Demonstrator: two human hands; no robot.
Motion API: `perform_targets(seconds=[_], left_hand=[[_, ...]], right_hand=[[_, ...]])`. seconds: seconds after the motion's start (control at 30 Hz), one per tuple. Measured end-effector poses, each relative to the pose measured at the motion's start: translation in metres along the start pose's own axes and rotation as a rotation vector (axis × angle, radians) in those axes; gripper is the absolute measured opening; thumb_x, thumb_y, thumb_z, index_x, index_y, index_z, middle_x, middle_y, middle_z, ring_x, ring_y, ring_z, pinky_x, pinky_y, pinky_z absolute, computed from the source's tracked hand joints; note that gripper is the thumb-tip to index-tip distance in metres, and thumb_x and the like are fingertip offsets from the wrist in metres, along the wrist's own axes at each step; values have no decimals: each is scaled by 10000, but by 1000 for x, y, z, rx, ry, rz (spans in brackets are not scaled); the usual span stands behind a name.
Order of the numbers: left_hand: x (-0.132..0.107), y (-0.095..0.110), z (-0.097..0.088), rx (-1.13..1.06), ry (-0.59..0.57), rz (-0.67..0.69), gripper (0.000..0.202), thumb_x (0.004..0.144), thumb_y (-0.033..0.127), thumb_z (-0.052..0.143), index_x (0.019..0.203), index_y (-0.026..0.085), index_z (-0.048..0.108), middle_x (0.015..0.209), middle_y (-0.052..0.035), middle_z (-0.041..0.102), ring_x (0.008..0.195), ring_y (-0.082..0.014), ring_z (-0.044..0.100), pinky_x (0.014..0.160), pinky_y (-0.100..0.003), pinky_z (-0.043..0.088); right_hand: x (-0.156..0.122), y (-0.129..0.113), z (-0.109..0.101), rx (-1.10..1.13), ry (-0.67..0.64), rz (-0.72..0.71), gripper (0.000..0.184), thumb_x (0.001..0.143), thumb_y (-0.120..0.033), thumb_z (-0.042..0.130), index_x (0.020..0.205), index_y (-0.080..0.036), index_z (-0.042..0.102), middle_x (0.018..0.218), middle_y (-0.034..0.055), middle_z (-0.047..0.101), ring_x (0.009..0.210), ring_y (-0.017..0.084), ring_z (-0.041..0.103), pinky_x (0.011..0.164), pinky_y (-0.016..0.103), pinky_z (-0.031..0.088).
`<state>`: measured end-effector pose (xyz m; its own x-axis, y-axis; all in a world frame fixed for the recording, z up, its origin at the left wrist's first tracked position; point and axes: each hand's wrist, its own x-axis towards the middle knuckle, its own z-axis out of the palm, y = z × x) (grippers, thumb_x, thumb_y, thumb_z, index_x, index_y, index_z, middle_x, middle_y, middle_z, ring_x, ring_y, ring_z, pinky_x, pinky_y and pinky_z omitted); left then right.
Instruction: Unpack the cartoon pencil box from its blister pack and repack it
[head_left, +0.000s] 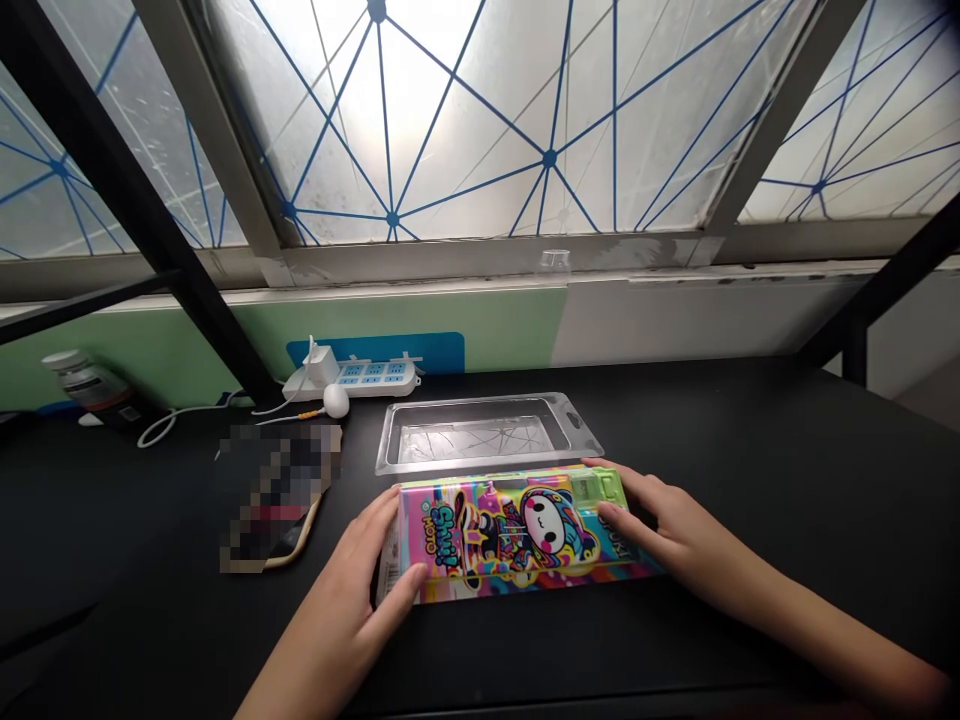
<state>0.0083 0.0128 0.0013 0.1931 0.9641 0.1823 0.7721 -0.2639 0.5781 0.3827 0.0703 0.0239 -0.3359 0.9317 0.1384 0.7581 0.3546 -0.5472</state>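
Observation:
A colourful cartoon-printed pencil case (510,535) lies flat on the black table (787,480) in front of me. My left hand (360,590) grips its left end, thumb on the front edge and fingers along the side. Over at the right end, my right hand (667,530) holds the case with fingers resting on top near a green part. Just behind the case lies a clear plastic packaging tray (484,432), separate from it.
A white power strip (364,377) with a plugged charger and white cable sits by the back wall. A blurred dark object (277,495) lies left of the case. A dark bottle (94,388) lies at far left. A window frame rises behind.

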Motion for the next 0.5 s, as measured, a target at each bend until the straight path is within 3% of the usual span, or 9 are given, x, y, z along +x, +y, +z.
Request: perform_targets(seconds=[0.17,0.3,0.4,0.5], left_hand=[[-1,1,-3,-12,-6,22,598,998,397,542,1556,286,357,1572,-97,470,1447,-284,448,1170,-476,412],[-3,2,-6,-20,-46,39,555,938,354,625,1468,297,469,1600,-94,429,1455,-299,436,1167,-497,410],[-4,2,-6,-66,-31,-32,499,895,344,672,1363,274,513,1560,-121,482,1408,-317,499,1138,-521,439],[-4,3,-6,-104,-4,-70,586,875,347,698,1397,277,441,1511,-134,534,1353,-321,560,1096,-512,481]], right_hand=[[7,-6,-6,-121,-54,-5,422,987,-580,450,1161,-288,700,1052,53,775,853,292,691,732,392,571],[14,-9,-8,-248,-86,-24,441,995,-560,439,1221,-258,668,1057,70,767,863,287,673,769,412,531],[19,-16,-6,-372,-13,-148,376,1021,-457,425,1194,-235,675,1029,91,729,868,265,648,794,422,468],[26,-33,1,-479,78,-268,306,1014,-359,442,1073,-228,712,958,98,664,847,264,601,746,411,422]])
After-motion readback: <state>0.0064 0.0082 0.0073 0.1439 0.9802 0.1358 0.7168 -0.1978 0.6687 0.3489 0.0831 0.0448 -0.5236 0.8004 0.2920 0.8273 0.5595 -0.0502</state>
